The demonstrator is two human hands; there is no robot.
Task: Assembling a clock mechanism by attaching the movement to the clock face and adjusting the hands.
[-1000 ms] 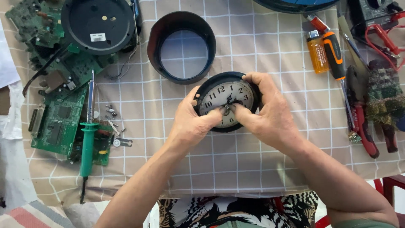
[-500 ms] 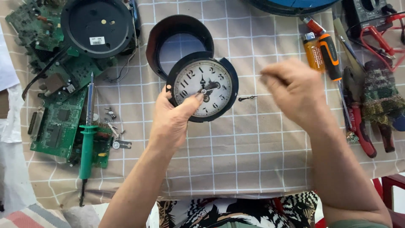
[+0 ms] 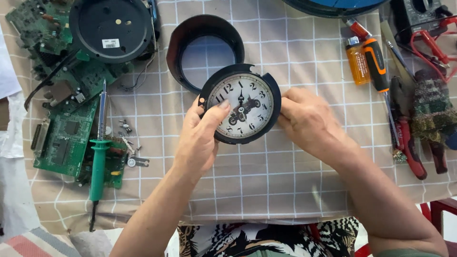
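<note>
Here, round clock face pinched between left hand and right hand.

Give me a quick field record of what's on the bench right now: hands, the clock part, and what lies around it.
left hand: grips the clock face's left edge, thumb on the dial
right hand: at the clock face's right edge
clock face: round, black rim, white dial, held above the cloth
black ring housing: on the cloth, just behind the clock face
black round back cover: upper left, over circuit boards
soldering iron: green handle, left, on a circuit board
screwdriver: orange and black, right
pliers: red handles, far right
surface: checked cloth
</note>
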